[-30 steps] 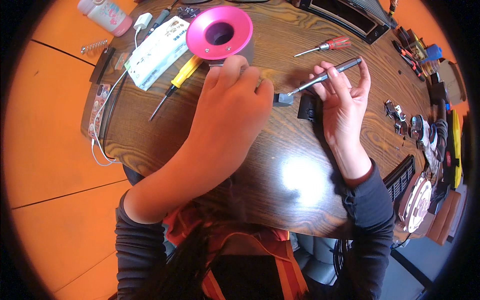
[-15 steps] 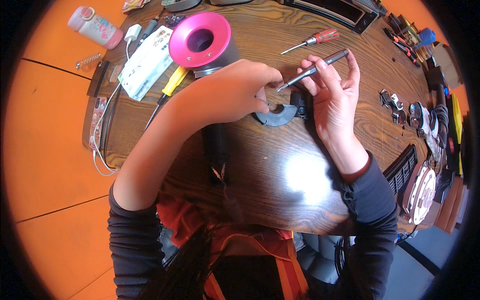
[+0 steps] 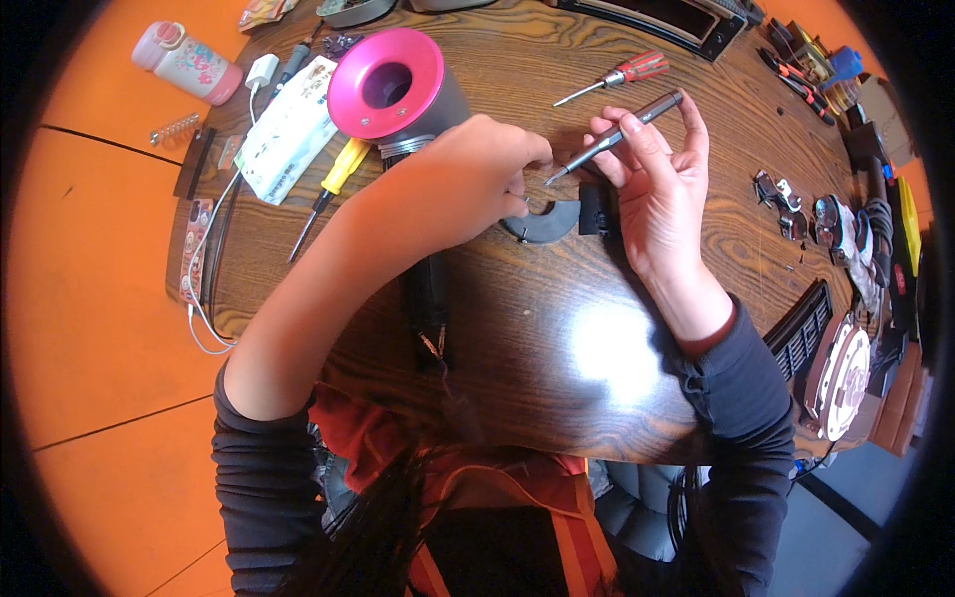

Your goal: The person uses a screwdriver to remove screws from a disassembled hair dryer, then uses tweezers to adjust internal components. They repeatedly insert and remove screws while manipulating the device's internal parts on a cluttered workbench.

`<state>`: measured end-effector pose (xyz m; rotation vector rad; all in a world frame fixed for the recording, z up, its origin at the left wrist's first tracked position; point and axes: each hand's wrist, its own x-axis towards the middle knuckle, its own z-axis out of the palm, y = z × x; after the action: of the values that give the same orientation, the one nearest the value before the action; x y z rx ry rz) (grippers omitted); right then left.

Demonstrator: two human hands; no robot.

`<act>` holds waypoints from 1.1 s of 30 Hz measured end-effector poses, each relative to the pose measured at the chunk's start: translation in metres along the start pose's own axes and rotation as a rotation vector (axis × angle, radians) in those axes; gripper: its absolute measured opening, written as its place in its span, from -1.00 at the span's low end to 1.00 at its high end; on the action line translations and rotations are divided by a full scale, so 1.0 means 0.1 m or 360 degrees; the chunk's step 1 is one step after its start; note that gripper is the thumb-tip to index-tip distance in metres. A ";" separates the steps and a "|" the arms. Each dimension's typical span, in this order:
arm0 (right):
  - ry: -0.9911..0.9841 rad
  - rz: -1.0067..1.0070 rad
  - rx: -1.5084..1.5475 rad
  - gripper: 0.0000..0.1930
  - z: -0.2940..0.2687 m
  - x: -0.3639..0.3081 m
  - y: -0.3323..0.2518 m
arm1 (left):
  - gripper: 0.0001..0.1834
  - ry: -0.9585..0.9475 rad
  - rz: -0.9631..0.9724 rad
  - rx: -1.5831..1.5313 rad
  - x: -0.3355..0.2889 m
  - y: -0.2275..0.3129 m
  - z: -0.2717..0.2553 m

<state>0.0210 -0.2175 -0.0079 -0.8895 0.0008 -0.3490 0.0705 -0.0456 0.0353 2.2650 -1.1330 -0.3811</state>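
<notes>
My right hand (image 3: 665, 184) grips a slim grey precision screwdriver (image 3: 619, 134) like a pen, its tip slanting down toward my left hand. My left hand (image 3: 487, 164) is curled, its fingers closed beside the grey crescent-shaped piece (image 3: 552, 223) on the table; what they hold, if anything, is hidden. A small black part (image 3: 594, 209) lies beside the crescent, near my right hand. Behind my left wrist is a hair dryer with a pink ring head (image 3: 423, 70). Its dark handle (image 3: 426, 289) runs under my forearm, and bare wire ends show at its lower end.
A red-handled screwdriver (image 3: 637, 68) lies beyond my hands. Left are a yellow-handled screwdriver (image 3: 345, 167), a white packet (image 3: 288, 134), a white cable and a bottle (image 3: 189, 65). Pliers (image 3: 796, 85), small metal parts and a black vent grille (image 3: 799, 333) line the right side.
The screwdriver and my right hand have shifted slightly left. My left hand stays near the crescent piece, its grip much the same. The whole view has moved a little.
</notes>
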 end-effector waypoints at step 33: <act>-0.0035 -0.0005 -0.0046 -0.20 -0.01 0.00 0.00 | -0.89 0.0293 0.0114 0.0212 -0.31 0.21 0.23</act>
<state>0.0212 -0.2184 -0.0086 -0.9221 -0.0160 -0.3429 0.0275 -0.0388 0.0294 2.3110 -1.1693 -0.0686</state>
